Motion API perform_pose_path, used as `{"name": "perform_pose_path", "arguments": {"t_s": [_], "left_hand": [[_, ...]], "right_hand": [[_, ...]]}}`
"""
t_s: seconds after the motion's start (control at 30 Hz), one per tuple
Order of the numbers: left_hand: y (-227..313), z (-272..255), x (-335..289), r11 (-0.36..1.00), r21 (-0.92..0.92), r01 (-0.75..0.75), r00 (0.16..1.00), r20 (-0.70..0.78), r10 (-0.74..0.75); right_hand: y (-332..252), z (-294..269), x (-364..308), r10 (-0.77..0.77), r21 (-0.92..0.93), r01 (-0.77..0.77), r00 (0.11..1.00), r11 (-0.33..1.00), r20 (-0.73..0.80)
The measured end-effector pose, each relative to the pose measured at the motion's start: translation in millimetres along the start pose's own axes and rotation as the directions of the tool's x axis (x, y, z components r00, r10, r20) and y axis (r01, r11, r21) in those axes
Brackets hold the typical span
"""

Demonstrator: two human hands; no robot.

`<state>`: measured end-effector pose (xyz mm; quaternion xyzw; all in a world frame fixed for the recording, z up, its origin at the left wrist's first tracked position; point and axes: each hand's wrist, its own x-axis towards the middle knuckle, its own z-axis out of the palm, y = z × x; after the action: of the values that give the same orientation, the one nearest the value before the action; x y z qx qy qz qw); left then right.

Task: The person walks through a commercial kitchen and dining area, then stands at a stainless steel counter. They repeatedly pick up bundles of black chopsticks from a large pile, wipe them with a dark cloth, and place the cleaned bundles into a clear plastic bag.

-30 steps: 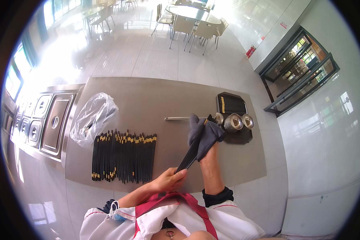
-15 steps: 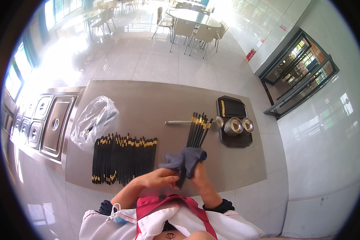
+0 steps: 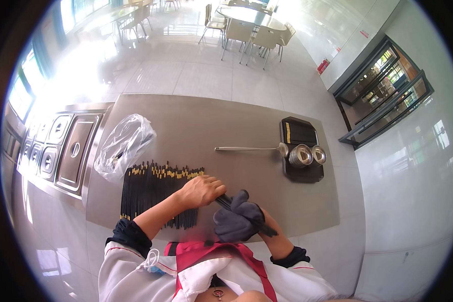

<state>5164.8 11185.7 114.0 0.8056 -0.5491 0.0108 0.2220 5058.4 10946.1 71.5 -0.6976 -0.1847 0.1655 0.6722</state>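
Observation:
A bundle of black chopsticks [image 3: 224, 202] slants across in front of me. My left hand [image 3: 202, 191] is closed round its upper-left end and hides the tips there. A grey cloth [image 3: 235, 221] wraps the middle of the bundle. My right hand [image 3: 267, 217] grips bundle and cloth together, its fingers mostly hidden by the cloth. The other chopstick ends stick out at the lower right, beside my right wrist. Just left of my hands, many more black chopsticks with gold bands [image 3: 151, 191] lie side by side in a wide row, partly behind my left forearm.
A clear plastic bag [image 3: 126, 146] lies at the left of the steel table [image 3: 201, 121]. On the right, a dark tray [image 3: 303, 174] bears metal bowls [image 3: 301, 156] and a set of chopsticks, with a ladle [image 3: 249, 148] reaching leftward from it. Lidded steel pans [image 3: 75, 151] adjoin the table's left.
The bundle has swung from upright, gold ends up, to a slant. My left hand has moved up onto its end from below the cloth.

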Motion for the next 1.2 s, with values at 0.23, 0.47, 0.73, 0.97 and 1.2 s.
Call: {"name": "perform_pose_path", "arguments": {"t_s": [0.23,0.47,0.73,0.97,1.2], "left_hand": [[21,25,-42,0.040,-0.852,0.523,0.811,0.482,-0.332],[63,26,-30,-0.686,-0.649,0.328,0.914,0.402,0.056],[73,49,-28,-0.551,-0.647,0.528,0.803,0.591,0.075],[81,51,-46,-0.852,-0.463,0.245,0.909,0.415,0.036],[82,67,-26,-0.772,-0.601,-0.207,0.743,0.416,-0.523]], "right_hand": [[-33,-59,-25,-0.360,-0.338,0.289,0.917,0.896,-0.170],[-52,8,12,0.166,0.674,0.102,0.933,0.731,-0.320],[-72,32,62,0.587,0.810,0.327,0.563,0.487,-0.581],[-49,-23,50,0.150,0.597,0.428,0.715,0.679,-0.683],[-58,-28,58,-0.115,0.665,0.554,0.804,0.502,-0.583]]}}
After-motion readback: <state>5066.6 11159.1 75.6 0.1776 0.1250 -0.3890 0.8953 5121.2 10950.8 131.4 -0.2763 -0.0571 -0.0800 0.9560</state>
